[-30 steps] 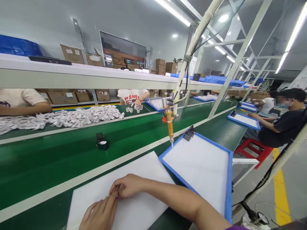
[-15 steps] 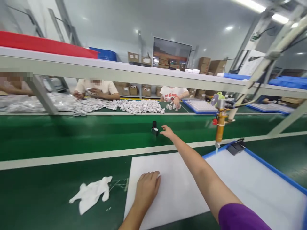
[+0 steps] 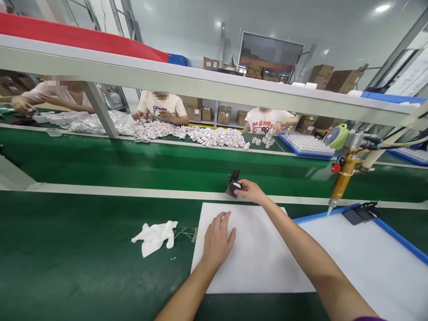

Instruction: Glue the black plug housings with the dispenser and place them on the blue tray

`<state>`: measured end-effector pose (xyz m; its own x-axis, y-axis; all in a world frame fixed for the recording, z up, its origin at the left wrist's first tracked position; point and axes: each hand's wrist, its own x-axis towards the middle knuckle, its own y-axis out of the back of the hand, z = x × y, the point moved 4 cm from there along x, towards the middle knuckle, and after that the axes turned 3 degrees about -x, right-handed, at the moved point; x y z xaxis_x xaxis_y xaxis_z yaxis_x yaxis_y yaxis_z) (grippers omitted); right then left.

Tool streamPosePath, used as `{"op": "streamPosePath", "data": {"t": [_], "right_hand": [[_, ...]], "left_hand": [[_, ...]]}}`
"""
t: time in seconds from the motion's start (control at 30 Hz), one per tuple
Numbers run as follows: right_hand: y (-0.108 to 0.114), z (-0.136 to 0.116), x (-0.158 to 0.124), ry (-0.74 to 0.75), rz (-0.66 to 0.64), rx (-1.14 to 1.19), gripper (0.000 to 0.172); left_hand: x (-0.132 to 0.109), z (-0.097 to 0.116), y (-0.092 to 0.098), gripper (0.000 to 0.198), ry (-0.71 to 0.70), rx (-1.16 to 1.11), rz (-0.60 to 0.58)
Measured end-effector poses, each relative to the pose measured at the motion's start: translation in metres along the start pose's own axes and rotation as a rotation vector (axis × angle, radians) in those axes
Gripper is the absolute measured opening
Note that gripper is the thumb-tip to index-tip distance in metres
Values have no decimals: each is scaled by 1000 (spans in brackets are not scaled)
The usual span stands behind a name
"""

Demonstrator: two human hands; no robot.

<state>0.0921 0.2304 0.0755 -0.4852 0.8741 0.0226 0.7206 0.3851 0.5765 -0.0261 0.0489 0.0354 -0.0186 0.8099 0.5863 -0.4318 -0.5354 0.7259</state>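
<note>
My right hand (image 3: 251, 191) reaches forward and has its fingers closed on a small black case (image 3: 232, 189) with a raised lid. A small white piece shows at the case's top, beside my fingertips. The case is over the near edge of the green conveyor belt (image 3: 174, 169). My left hand (image 3: 218, 240) is over the white sheet (image 3: 261, 258), fingers spread a little and holding nothing. A similar black case (image 3: 359, 215) with its lid up sits at the far edge of the blue-rimmed tray (image 3: 397, 249) on the right.
An amber dispensing syringe (image 3: 344, 178) hangs above the tray's left corner. A crumpled white cloth (image 3: 156, 237) lies left of the sheet. Across the belt, several co-workers sit behind heaped white parts (image 3: 214, 136). A long shelf (image 3: 200, 87) spans above them.
My right hand has closed on the black case and drawn it towards me, to the belt's near edge. The left hand's fingers have spread. The camera view has shifted.
</note>
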Motion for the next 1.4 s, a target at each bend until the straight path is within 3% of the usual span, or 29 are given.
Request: {"op": "streamPosePath", "data": {"t": [0.1, 0.27, 0.33, 0.4, 0.43, 0.47, 0.6, 0.67, 0.7, 0.77, 0.83, 0.93, 1.0, 1.13, 1.23, 1.4], "right_hand": [[-13, -10, -59, 67, -27, 1, 27], [-40, -14, -121, 82, -20, -10, 30], [-38, -17, -132, 94, -44, 10, 30], [-18, -23, -142, 118, 3, 33, 30], [0, -28, -148, 137, 81, 36, 32], [24, -33, -155, 177, 240, 35, 32], [127, -38, -199, 397, 1122, 21, 28], [160, -20, -209, 388, 1352, 43, 38], [171, -6, -208, 314, 1366, 79, 45], [183, 29, -196, 107, 1262, 269, 56], [180, 53, -181, -22, 1045, 428, 62], [166, 57, -167, -45, 819, 480, 60], [157, 45, -164, -37, 755, 483, 55], [141, 10, -156, 7, 609, 509, 45], [124, -22, -145, 106, 472, 563, 47], [88, -73, -136, 256, 335, 763, 44]], "left_hand": [[2, -3, 2, 65, 114, -51, 35], [0, 4, 0, 77, 159, -176, -90], [-1, 6, 0, 82, 166, -248, -153], [0, 5, 1, 88, 196, -335, -205], [1, 4, 1, 91, 218, -385, -232], [2, 3, 1, 94, 238, -435, -261], [4, 4, 2, 99, 192, -583, -358], [4, 9, 4, 100, 108, -564, -364], [4, 13, 5, 100, 51, -523, -362], [2, 22, 8, 97, -74, -392, -347], [0, 30, 10, 87, -161, -245, -315], [-1, 33, 10, 68, -161, -77, -264], [-1, 32, 9, 63, -146, -24, -273], [-1, 34, 8, 73, -198, -24, -375], [-2, 37, 9, 76, -230, -72, -464], [0, 28, 10, 76, -92, -426, -371]]}}
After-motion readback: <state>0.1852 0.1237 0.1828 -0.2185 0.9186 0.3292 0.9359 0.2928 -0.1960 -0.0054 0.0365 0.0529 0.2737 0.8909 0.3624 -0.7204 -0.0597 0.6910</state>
